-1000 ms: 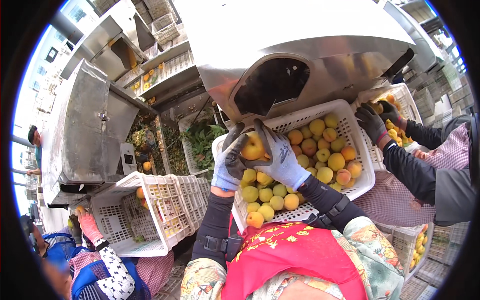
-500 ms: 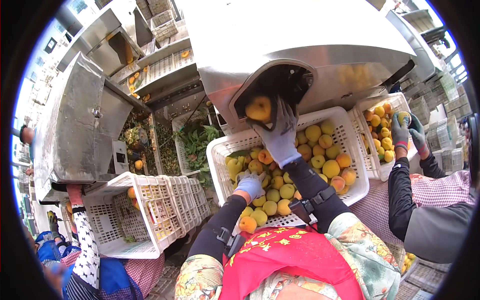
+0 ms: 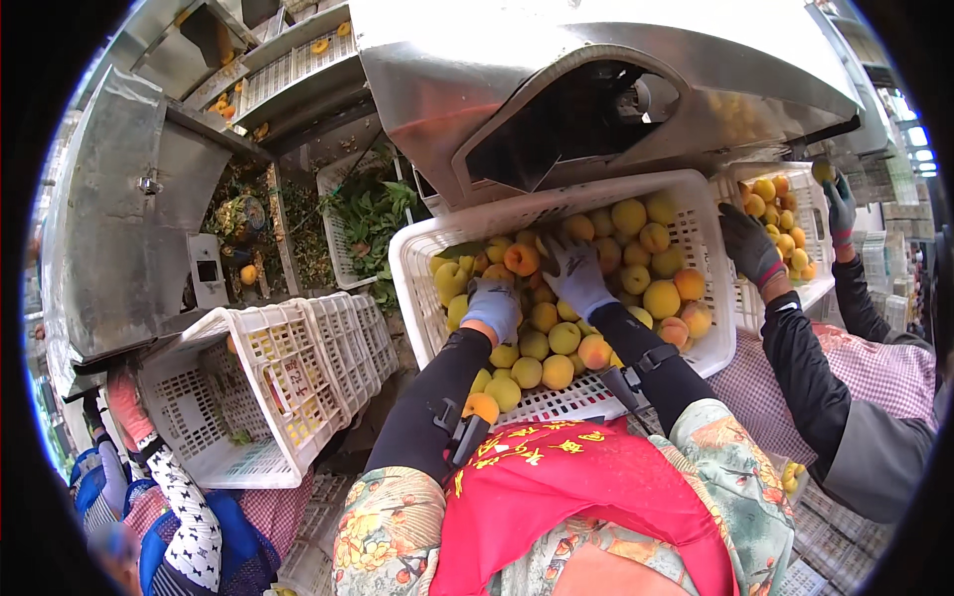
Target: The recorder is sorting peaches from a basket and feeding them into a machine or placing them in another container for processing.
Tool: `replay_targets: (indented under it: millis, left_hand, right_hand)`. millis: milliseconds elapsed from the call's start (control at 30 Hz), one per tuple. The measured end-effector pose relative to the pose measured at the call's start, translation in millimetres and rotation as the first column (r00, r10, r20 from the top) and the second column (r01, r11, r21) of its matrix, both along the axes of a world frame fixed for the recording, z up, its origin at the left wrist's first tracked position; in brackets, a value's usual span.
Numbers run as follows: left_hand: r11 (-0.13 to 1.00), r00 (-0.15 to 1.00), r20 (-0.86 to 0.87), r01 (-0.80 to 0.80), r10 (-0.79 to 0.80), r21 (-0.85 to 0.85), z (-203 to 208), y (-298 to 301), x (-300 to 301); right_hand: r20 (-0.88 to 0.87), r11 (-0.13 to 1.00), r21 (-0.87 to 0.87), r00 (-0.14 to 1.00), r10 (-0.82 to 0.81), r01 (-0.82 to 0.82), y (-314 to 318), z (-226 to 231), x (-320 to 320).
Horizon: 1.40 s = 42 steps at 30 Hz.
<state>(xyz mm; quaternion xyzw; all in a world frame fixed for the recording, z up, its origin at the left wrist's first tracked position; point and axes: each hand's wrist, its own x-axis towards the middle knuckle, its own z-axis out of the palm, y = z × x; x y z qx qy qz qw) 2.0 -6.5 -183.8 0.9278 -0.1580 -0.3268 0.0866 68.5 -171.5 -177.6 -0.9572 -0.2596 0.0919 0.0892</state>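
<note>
A white plastic crate [image 3: 418, 298] full of yellow and red-blushed peaches [image 3: 563, 338] sits in front of me. Both my hands are gloved in light grey and reach down among the fruit. My left hand [image 3: 494, 306] rests on the peaches left of the middle, its fingertips hidden between them. Just to its right, my right hand [image 3: 578, 278] lies on the fruit with fingers spread forward, next to an orange-red peach [image 3: 522, 259]. No lifted fruit shows in it.
A metal machine [image 3: 437, 119] with a dark opening [image 3: 566, 129] stands beyond the crate. At right, a co-worker's gloved hands [image 3: 750, 243] are at another peach crate [image 3: 810, 223]. Left are tilted white crates [image 3: 288, 377], a leafy crate [image 3: 368, 214] and another worker's arm [image 3: 189, 526].
My right hand has come down from the machine's opening, where a peach was beside it, into the crate. My left hand has moved slightly forward. The view has shifted, and the co-worker's hands have separated.
</note>
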Motion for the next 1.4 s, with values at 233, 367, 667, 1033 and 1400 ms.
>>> replay_targets:
  millis: [233, 367, 667, 1033, 1400]
  left_hand:
    - [0.73, 0.807, -0.111, -0.575, 0.58, -0.369, 39.9, 32.7, -14.6]
    - [-0.494, 0.276, -0.917, -0.778, 0.286, -0.388, 39.9, 48.0, -14.3]
    - [-0.864, 0.701, -0.597, -0.503, -0.391, -0.024, 65.1, 16.0, -10.6]
    - [-0.906, 0.634, -0.689, -0.416, -0.352, 0.081, 118.3, 35.7, -8.7]
    - [-0.866, 0.524, -0.846, -0.465, -0.101, -0.185, 103.9, 49.2, -21.8]
  right_hand:
    - [0.177, 0.969, -0.233, 0.976, 0.128, -0.085, 33.7, -25.3, -3.1]
    - [0.055, 0.994, 0.03, 0.993, 0.106, -0.108, 16.1, -6.9, 1.6]
    - [-0.297, 0.732, 0.681, 0.927, 0.231, 0.036, -2.6, 145.8, -5.9]
    - [0.139, 0.621, 0.781, 0.988, -0.062, -0.07, 34.0, 171.9, 11.8]
    - [0.175, 0.708, 0.705, 0.978, -0.117, -0.042, 82.0, 142.0, 78.0]
